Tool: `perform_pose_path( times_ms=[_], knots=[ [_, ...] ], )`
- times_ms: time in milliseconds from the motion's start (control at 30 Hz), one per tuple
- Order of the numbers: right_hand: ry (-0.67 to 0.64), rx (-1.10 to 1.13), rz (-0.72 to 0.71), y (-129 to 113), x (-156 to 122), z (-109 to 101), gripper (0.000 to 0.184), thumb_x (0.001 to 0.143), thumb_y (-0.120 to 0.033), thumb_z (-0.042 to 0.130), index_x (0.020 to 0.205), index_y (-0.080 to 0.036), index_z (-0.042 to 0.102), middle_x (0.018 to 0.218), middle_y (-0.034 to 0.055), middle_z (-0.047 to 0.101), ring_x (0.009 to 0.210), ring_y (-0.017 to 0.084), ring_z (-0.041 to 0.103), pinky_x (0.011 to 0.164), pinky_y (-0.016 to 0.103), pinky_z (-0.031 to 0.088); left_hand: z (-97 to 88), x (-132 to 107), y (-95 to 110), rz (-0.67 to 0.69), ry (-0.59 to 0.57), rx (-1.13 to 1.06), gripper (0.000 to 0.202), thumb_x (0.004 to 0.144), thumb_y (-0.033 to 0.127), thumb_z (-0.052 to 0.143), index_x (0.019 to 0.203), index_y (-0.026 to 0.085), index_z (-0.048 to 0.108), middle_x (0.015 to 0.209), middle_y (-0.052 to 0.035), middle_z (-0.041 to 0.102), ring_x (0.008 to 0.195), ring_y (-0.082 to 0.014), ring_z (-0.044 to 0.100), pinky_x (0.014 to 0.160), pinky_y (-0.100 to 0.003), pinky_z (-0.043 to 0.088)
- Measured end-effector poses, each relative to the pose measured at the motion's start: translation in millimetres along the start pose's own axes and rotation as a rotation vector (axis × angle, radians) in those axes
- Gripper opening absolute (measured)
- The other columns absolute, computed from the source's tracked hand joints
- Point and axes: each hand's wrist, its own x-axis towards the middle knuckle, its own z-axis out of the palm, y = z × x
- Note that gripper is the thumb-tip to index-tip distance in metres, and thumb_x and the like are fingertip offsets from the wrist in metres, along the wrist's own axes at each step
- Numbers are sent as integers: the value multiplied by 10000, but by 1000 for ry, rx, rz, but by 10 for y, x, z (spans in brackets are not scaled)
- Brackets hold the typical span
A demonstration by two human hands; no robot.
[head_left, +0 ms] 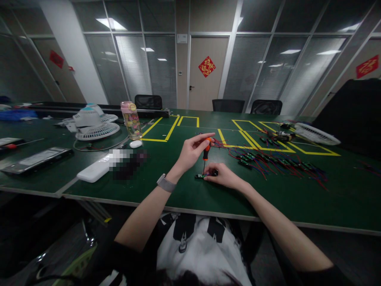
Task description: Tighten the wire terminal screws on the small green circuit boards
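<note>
My left hand (191, 150), with a watch on its wrist, is closed around the orange and black handle of a screwdriver (206, 153). The screwdriver stands upright, and its shaft reaches down to a small green circuit board (199, 176) on the table. Low on the tabletop, my right hand (225, 175) pinches the board's right side, its fingers covering part of it. Red wires (219, 142) lie just behind the screwdriver handle. Whether the tip sits in a screw is too small to tell.
Several wired circuit boards (279, 159) lie in a row to the right. Yellow tape outlines (154, 140) mark the green table (178, 194). On the left are a drink bottle (131, 121), a white fan (97, 129), a white power bank (97, 169) and a mouse (136, 144).
</note>
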Motion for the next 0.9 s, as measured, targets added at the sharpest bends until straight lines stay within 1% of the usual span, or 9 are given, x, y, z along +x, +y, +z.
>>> perform_pose_path(
  times_ms=[100, 200, 300, 400, 500, 600, 767, 833, 900],
  knots=[
    [-5, 7, -2, -2, -3, -5, 107, 748, -208, 696, 837, -151, 681, 750, 23, 644, 686, 148, 569, 655, 264, 439, 27, -13, -9, 48, 120, 128, 227, 803, 283, 690, 1006, 184, 714, 960, -53, 652, 862, -142, 630, 735, -241, 496],
    [-8, 15, -7, 9, -4, -6, 117, 756, -225, 695, 846, -151, 683, 753, 22, 643, 685, 146, 565, 651, 263, 436, 21, -9, -24, 75, 200, 215, 208, 823, 303, 669, 996, 201, 724, 1019, -57, 625, 937, -151, 612, 777, -243, 488],
    [-10, 21, -9, 26, -3, -3, 125, 765, -242, 690, 853, -153, 683, 760, 23, 645, 686, 142, 560, 649, 258, 437, -14, 13, -46, 19, 109, 91, 267, 913, 285, 528, 1111, 221, 696, 1114, -70, 648, 1031, -173, 608, 843, -275, 485],
    [-17, 15, -7, 33, -1, -3, 129, 763, -246, 685, 858, -157, 682, 762, 22, 646, 691, 142, 561, 652, 256, 440, -32, 22, -54, -38, -10, -100, 320, 924, 273, 495, 1198, 213, 649, 1055, -68, 692, 943, -162, 644, 852, -300, 491],
    [-19, 8, -6, 27, 0, -7, 139, 763, -256, 683, 859, -156, 681, 754, 22, 642, 687, 144, 561, 650, 259, 436, -23, 11, -26, -34, 30, -39, 287, 859, 276, 608, 1125, 197, 684, 1017, -57, 698, 827, -128, 634, 769, -256, 490],
    [-26, 22, -7, 16, -3, -13, 144, 769, -268, 677, 859, -156, 678, 759, 24, 642, 697, 148, 562, 658, 265, 439, -19, 3, 8, -18, 77, 73, 261, 818, 277, 663, 1061, 192, 710, 1044, -60, 686, 826, -126, 625, 719, -231, 483],
    [-36, 50, 5, 13, -9, -19, 146, 773, -275, 672, 856, -155, 669, 762, 21, 637, 697, 147, 556, 665, 267, 443, -56, 15, -4, -62, -64, -127, 348, 895, 295, 564, 1227, 217, 633, 1136, -84, 684, 1021, -186, 641, 898, -323, 484],
    [-37, 56, 11, 13, -10, -20, 151, 772, -281, 675, 857, -156, 668, 761, 19, 637, 698, 146, 558, 666, 265, 445, -65, 14, -15, -69, -107, -176, 370, 873, 294, 602, 1232, 210, 627, 1096, -83, 698, 974, -180, 657, 894, -339, 494],
    [-42, 63, 12, 11, -11, -23, 160, 775, -290, 675, 863, -156, 669, 768, 20, 641, 706, 148, 561, 671, 265, 447, -60, 9, -18, -45, -54, -98, 359, 818, 287, 674, 1167, 202, 665, 1022, -65, 708, 888, -154, 657, 857, -318, 505]
  ],
)
